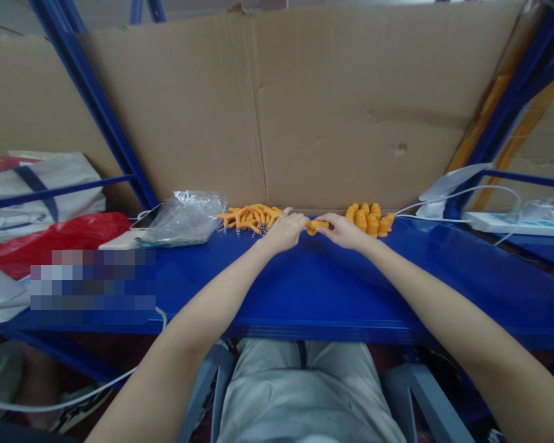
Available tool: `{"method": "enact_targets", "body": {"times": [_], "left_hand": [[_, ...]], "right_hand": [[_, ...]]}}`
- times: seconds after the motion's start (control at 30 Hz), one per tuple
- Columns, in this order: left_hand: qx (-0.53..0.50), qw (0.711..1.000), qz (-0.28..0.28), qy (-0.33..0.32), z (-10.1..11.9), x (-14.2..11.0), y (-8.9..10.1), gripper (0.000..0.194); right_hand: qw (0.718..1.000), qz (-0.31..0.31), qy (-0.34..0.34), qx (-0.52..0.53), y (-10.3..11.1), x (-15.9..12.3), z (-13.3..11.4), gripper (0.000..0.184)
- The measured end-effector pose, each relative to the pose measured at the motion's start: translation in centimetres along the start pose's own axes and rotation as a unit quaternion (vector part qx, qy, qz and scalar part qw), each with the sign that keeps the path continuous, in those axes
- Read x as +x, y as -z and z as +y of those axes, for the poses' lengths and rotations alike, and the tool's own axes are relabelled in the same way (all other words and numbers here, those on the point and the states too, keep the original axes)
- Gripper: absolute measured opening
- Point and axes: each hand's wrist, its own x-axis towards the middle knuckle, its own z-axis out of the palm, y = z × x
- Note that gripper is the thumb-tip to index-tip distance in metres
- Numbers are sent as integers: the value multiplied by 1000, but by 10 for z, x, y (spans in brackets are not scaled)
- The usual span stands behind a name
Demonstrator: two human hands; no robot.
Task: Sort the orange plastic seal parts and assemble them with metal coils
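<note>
My right hand [342,230] pinches a small orange plastic piece [318,226] between thumb and fingers, just above the blue tabletop. From the other side my left hand [286,231] reaches the same piece, its fingers closed at the piece's left end. Just beyond and left of my left hand lies a pile of orange branch-shaped pieces [252,215] with small metal chains hanging from them. Several orange knobbly figures [370,219] stand grouped close to the right of my right hand. The exact shape of the held piece is partly hidden by my fingers.
A blue shelf table [305,295] has a cardboard wall [332,104] behind it. To the left are a clear plastic bag [184,215], a red bag [83,231] and a white bag [37,191]. A white power strip [521,224] with cables is on the right.
</note>
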Motion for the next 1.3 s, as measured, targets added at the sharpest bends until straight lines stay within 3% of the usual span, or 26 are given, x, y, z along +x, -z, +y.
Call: {"method": "enact_targets", "body": {"times": [0.3, 0.67, 0.9, 1.0, 1.13, 1.3], "left_hand": [[10, 1000, 5, 27, 10, 1, 8, 36], [10, 999, -21, 25, 14, 3, 13, 24], [-101, 986, -19, 131, 15, 9, 21, 23], [-209, 960, -27, 185, 11, 11, 22, 20], [-388, 888, -49, 243, 9, 13, 26, 22], [-512, 814, -38, 272, 13, 15, 35, 18]], "right_hand": [[992, -58, 6, -113, 9, 0, -10, 30], [986, -63, 44, -150, 13, 0, -14, 24], [963, -29, 106, -248, 19, 0, -21, 24], [947, -4, 146, -286, 18, -1, -22, 27], [935, 23, 165, -314, 18, 0, -23, 32], [929, 34, 170, -326, 23, 0, -24, 38]]}}
